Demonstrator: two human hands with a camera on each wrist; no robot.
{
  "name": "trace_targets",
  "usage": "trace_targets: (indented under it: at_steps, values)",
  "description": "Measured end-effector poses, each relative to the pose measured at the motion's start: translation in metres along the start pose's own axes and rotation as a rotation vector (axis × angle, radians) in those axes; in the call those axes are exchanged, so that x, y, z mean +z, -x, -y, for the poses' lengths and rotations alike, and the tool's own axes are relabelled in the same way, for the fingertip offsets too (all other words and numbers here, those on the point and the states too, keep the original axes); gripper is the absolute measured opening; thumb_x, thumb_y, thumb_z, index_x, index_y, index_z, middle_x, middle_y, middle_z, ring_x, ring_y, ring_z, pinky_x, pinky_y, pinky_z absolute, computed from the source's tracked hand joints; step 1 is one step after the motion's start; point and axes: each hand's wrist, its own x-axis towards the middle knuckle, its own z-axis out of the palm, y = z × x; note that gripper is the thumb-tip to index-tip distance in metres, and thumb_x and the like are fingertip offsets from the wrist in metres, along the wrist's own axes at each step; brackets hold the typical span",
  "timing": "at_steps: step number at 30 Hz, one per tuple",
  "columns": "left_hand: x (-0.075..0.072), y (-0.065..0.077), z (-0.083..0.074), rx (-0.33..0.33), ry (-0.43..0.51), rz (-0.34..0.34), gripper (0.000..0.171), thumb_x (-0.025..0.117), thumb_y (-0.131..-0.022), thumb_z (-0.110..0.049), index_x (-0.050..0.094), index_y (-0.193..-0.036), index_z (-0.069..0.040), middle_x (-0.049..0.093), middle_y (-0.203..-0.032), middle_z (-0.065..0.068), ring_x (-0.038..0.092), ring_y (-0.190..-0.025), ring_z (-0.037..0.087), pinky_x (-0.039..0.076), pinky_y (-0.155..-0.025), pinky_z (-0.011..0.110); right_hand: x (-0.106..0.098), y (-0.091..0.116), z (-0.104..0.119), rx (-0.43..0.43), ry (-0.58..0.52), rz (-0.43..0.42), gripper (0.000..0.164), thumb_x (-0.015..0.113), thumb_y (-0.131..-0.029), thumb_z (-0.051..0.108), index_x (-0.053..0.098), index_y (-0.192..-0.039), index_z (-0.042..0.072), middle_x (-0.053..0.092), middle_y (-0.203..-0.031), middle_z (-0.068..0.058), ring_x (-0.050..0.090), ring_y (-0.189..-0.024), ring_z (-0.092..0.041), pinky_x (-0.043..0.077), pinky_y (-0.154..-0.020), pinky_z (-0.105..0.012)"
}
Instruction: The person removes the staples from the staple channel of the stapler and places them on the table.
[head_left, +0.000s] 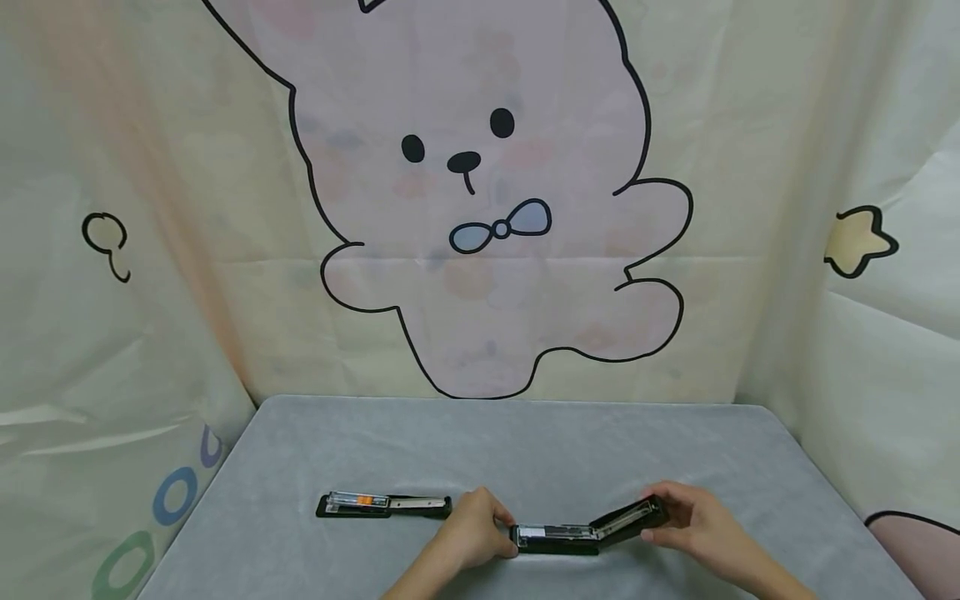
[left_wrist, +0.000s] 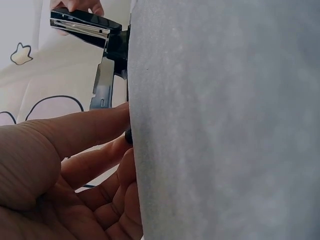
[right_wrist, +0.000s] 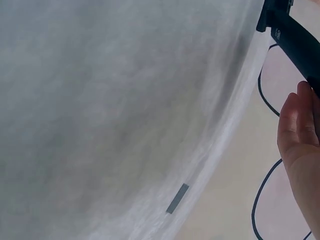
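A black stapler (head_left: 558, 537), folded wide apart, is between my hands on the grey cloth. My left hand (head_left: 474, 527) pinches the left end of its base between thumb and fingers. With my right hand (head_left: 693, 527) I grip the raised end of its top arm (head_left: 633, 518), which tilts up to the right. In the left wrist view the metal staple channel (left_wrist: 103, 82) shows along the base. The right wrist view has my right hand (right_wrist: 300, 132) against the dark arm (right_wrist: 298, 47) of the stapler, partly cut off by the frame.
A second black stapler (head_left: 382, 505), laid open with an orange part inside, lies left of my left hand. One small grey strip (right_wrist: 177, 199) rests on the cloth in the right wrist view. Behind the table (head_left: 510, 437) hangs a printed curtain (head_left: 712, 333).
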Motion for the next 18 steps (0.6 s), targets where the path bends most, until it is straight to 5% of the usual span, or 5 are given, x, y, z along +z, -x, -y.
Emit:
trace_targets:
  at_steps: [18]
  values:
    - [0.0,0.001,0.0,0.02,-0.006,-0.008,0.024,0.093,-0.066,0.003,0.081,-0.085,-0.005,0.075,-0.084,0.008,0.063,-0.077,0.018,0.054,-0.067,0.04,-0.013,0.007,-0.018,0.06,0.047,0.028,0.035,0.081,-0.087,0.0,0.066,-0.118,-0.009,0.072,-0.104,-0.003,0.07,-0.088,-0.008,0.058,-0.072,-0.027]
